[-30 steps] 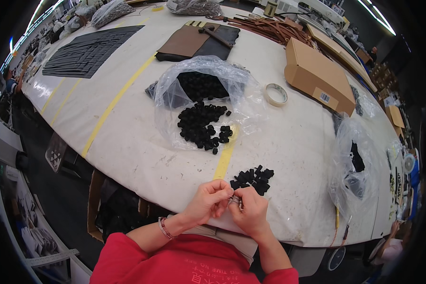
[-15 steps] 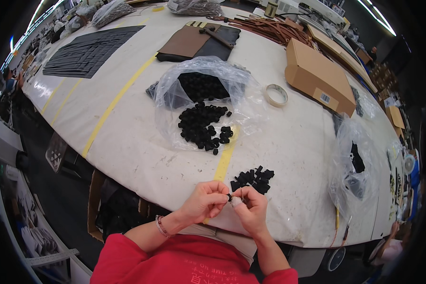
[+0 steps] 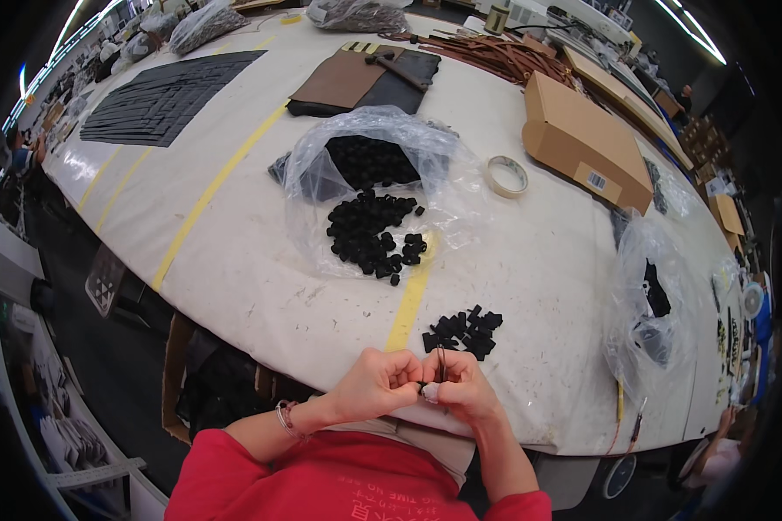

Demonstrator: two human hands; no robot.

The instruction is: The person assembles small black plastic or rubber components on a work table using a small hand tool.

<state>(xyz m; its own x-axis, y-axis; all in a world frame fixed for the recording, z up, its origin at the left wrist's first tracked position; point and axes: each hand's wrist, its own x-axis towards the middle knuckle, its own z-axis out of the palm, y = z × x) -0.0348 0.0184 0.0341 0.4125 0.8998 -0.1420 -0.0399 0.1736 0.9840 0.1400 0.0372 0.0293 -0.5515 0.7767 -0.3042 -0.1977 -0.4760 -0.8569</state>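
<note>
At the table's near edge my two hands meet, fingertips together. My left hand [image 3: 379, 380] is closed in a pinch on a small black piece [image 3: 421, 387], mostly covered by the fingers. Closed beside it, my right hand [image 3: 466, 387] presses its thumb, which has a white wrap, toward the same piece. A thin, dark, tweezer-like tool [image 3: 441, 363] stands up from the right fingers. Just beyond the right hand lies a small pile of flat black pieces [image 3: 466, 332]. Farther off, short black cylindrical pieces [image 3: 365, 227] spill from an open clear plastic bag [image 3: 308, 165].
A tape roll [image 3: 506, 176] and a cardboard box [image 3: 582, 143] lie right of the bag. Brown and black sheets [image 3: 339, 78] are behind it, dark strips [image 3: 165, 100] far left. Another clear bag [image 3: 652, 304] sits at right. Yellow tape lines [image 3: 217, 187] cross the table.
Both hands have come down slightly toward my body, still together, and the fingers have curled in more. The tweezer-like tool now points upright from the right hand. The piles look unchanged.
</note>
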